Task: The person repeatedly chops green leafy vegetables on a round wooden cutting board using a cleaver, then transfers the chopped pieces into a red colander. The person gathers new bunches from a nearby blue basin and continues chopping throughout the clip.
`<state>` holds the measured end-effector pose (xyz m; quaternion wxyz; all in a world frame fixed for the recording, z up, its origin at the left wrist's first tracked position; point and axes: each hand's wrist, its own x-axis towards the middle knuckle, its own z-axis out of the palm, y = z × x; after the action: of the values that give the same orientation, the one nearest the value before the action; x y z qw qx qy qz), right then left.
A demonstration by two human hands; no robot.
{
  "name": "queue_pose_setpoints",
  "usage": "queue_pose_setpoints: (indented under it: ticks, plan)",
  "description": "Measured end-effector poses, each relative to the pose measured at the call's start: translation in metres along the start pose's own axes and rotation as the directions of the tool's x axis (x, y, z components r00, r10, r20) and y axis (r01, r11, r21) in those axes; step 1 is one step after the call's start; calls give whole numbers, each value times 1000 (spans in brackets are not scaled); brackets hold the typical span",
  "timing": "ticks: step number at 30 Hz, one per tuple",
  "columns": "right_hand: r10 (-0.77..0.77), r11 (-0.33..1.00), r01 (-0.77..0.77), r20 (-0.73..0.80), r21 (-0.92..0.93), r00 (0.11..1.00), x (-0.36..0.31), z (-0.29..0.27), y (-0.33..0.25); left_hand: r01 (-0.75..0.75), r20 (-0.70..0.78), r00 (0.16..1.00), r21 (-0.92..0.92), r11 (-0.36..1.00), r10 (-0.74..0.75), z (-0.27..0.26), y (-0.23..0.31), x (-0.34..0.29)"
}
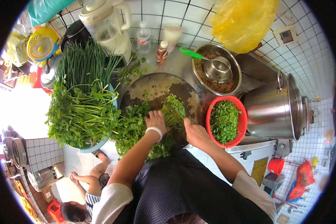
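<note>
My left hand (155, 122), with a white bracelet at the wrist, presses down on a bunch of leafy green herbs (132, 128), fingers curled over the stems. My right hand (194, 133) is closed round the handle of a knife (172, 112), the handle mostly hidden in the fist. Its dark blade stands on edge across the stems, just right of my left hand. Finely chopped green bits (176, 104) lie beyond the blade on the round, worn chopping board (156, 84). Leaves from the bunch hang over the board's near edge, against my dark apron.
Left of the board, a blue basin (91, 148) is heaped with herbs and long chives (80, 65). On the right stand a red basket (245, 123) of chopped greens, a steel bowl (233, 56) with a green-handled ladle, and a large pot (268, 106). Another person (87, 198) sits lower left.
</note>
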<state>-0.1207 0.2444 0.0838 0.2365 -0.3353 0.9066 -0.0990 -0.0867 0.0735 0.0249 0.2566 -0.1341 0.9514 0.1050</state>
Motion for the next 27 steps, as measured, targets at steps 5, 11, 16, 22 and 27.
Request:
queue_pose_setpoints:
  ticks: [5,11,16,22,27]
  plan:
    - [58,997,-49,-137,63,989,24,56,19,-1,33,999,-11,1000,1,0,1,-2]
    - [39,999,-40,-58,-11,998,-6,-8,10,6,46,999,3,1000,-6,-3,7,12]
    - [-20,999,20,13,-30,1000,-2,-3,5,-7,-25,1000,-8,1000,7,3,6,12]
    - [54,998,-52,-113,19,992,18,39,24,4,4,1000,-39,999,-4,1,4,9]
    - [-6,999,7,33,-45,999,-8,-16,-3,13,11,1000,-14,1000,-13,6,2,11]
